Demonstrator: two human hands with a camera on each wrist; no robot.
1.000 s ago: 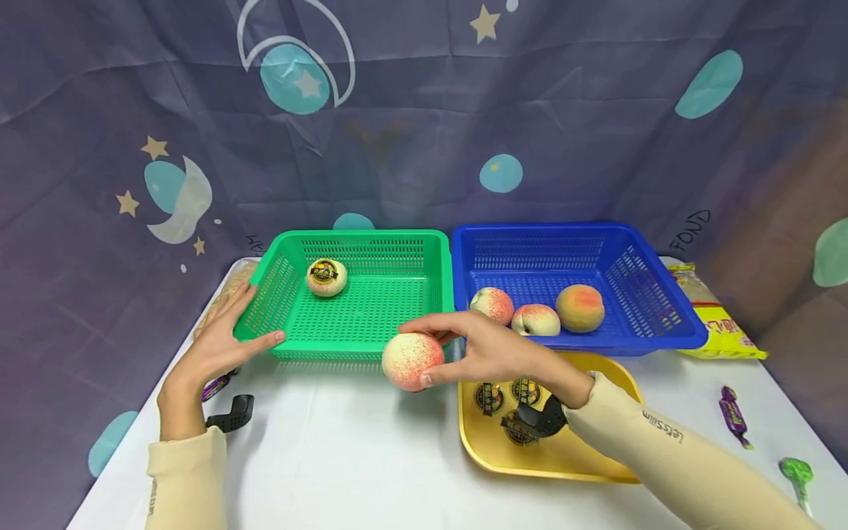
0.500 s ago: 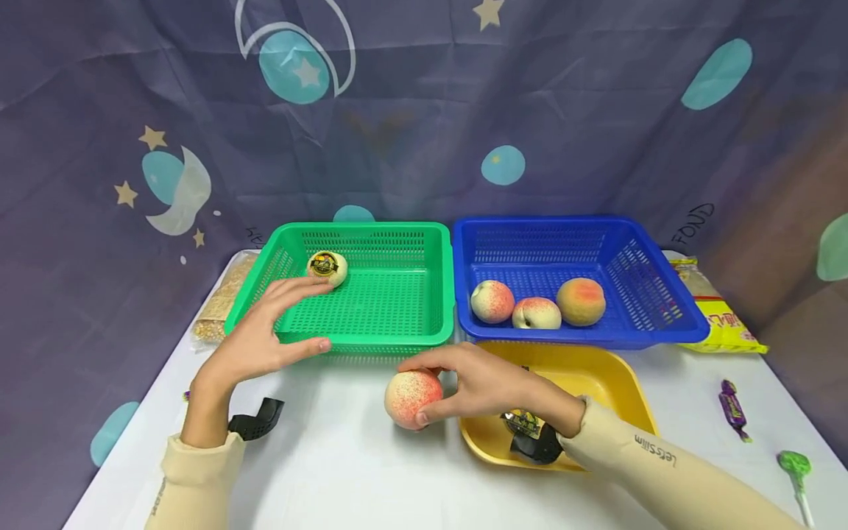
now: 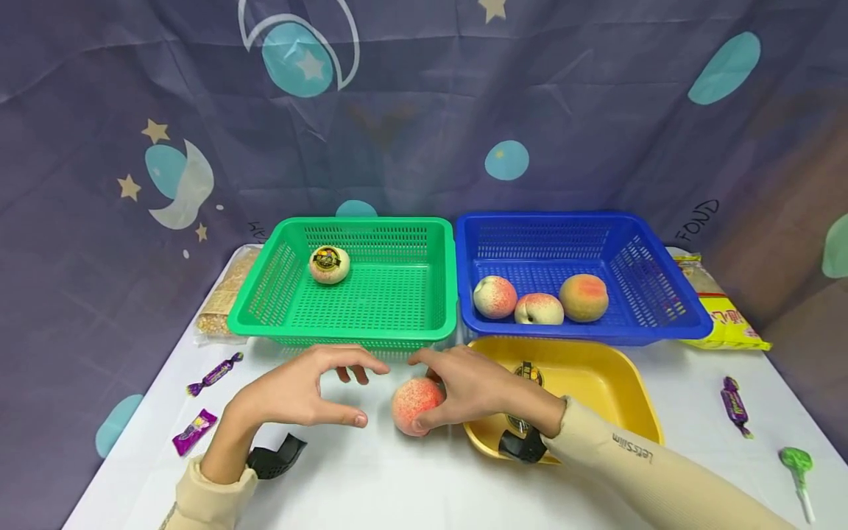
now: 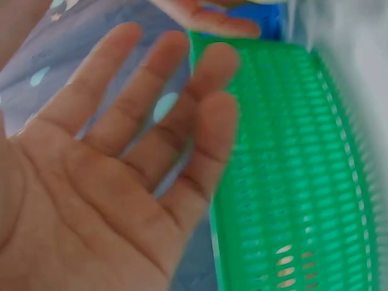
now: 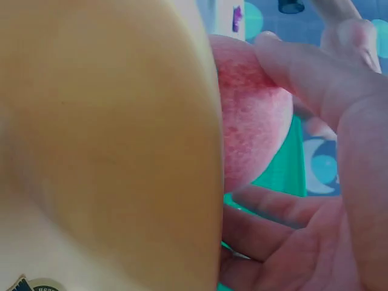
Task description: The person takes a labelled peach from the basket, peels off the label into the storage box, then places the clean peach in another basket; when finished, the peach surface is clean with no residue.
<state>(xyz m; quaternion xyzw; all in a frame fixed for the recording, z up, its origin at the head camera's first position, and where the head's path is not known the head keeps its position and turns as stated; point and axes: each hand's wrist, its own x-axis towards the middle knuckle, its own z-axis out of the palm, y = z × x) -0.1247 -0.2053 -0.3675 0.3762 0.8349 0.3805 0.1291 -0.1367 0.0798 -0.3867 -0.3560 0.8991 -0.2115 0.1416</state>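
Between my two hands is a pink-speckled peach, low over the white table in front of the green basket. My right hand grips it from the right, thumb at the front and fingers behind. In the right wrist view the peach shows beside the thumb, partly hidden by the yellow tray's wall. My left hand faces the peach from the left, apart from it, thumb and fingers spread and holding nothing. Black-and-gold round stickers lie in the yellow tray, partly covered by my right forearm.
A stickered peach lies in the green basket. Several-holed blue basket holds three peaches. Purple candies lie at left, another candy and a green lollipop at right. Snack bags stand behind.
My left hand has left the green basket's left rim and come right and toward me, near the peach. My right hand has lowered the peach toward the table, still holding it.
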